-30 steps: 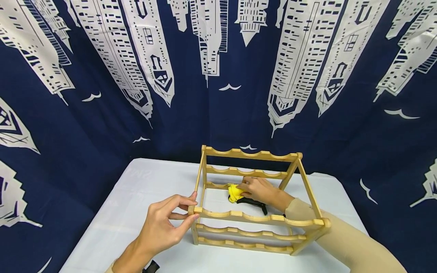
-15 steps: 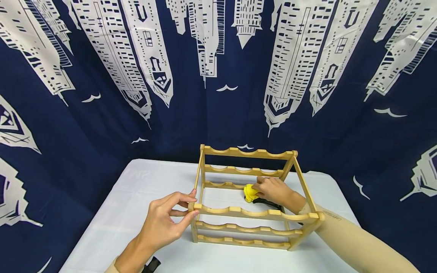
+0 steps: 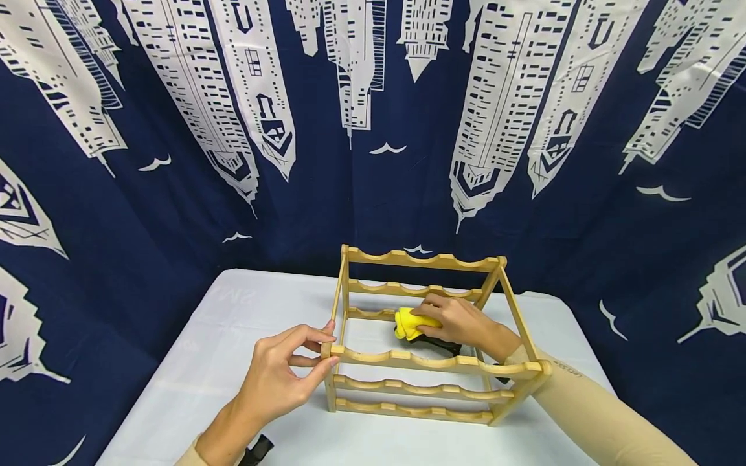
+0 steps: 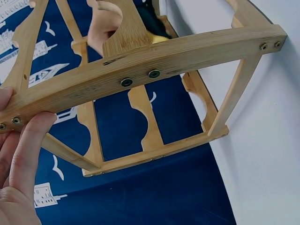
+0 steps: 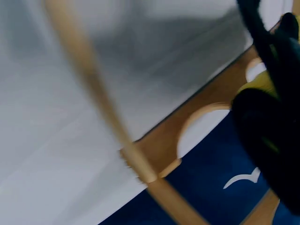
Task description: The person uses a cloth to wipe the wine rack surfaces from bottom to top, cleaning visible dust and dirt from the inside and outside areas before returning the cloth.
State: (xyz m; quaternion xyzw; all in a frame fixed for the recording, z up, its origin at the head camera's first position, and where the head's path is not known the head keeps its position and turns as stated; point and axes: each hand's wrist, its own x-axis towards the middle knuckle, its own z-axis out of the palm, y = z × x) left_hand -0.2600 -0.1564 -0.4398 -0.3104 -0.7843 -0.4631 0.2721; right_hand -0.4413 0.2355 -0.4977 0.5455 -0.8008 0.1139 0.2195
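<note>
Plainly, in the head view a wooden rack [image 3: 434, 362] is seen at five o'clock, stood on a white-covered table [image 3: 250, 323] before a navy curtain [image 3: 373, 213]. Its upper eight-o'clock corner is pinched between the thumb and fingers of the left hand [image 3: 280, 372], with little gap left. Inside the rack's frame, a bunched yellow cloth [image 3: 412, 323] is held in the curled fingers of the right hand [image 3: 460, 320], which is set at three o'clock from it; a black object [image 3: 438, 345] is seen just beside them at four o'clock. Whether the table is touched by the cloth cannot be told. In the left wrist view, the rack's corner is gripped at nine o'clock, and a sliver of yellow is glimpsed near twelve. In the right wrist view, yellow is partly hidden at two o'clock by blurred dark shapes; the fingers' hold cannot be made out there.
</note>
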